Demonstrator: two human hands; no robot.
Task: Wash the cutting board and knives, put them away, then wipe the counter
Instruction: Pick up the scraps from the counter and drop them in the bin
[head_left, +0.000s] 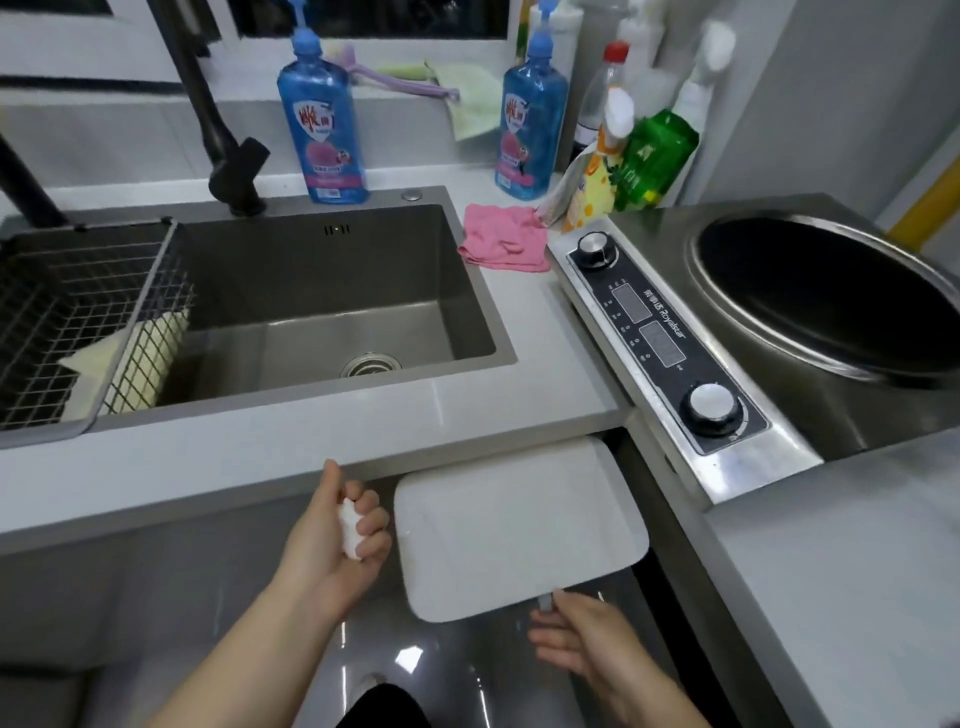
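Below the front edge of the pale grey bench (311, 441), the right hand (582, 642) grips the near end of a white rectangular plastic cutting board (519, 525). The left hand (332, 540) curls its fingers (371, 512) round a small white wad (350, 527) — a crumpled pink cloth (506, 239) lies beside the grey steel sink (311, 260).

Bare left hand (332, 530) and bare right hand (582, 639), uncovered from fingertips to wrist. Long, slender bare left forearm (249, 639), unclothed right down to the bottom edge of the view. Bare right forearm (654, 696), less of it in view, likewise unclothed. Smooth, rounded fingers, nails too small to make out. Low between the arms, a rounded black shape (382, 706), possibly dark clothing; impossible to tell.
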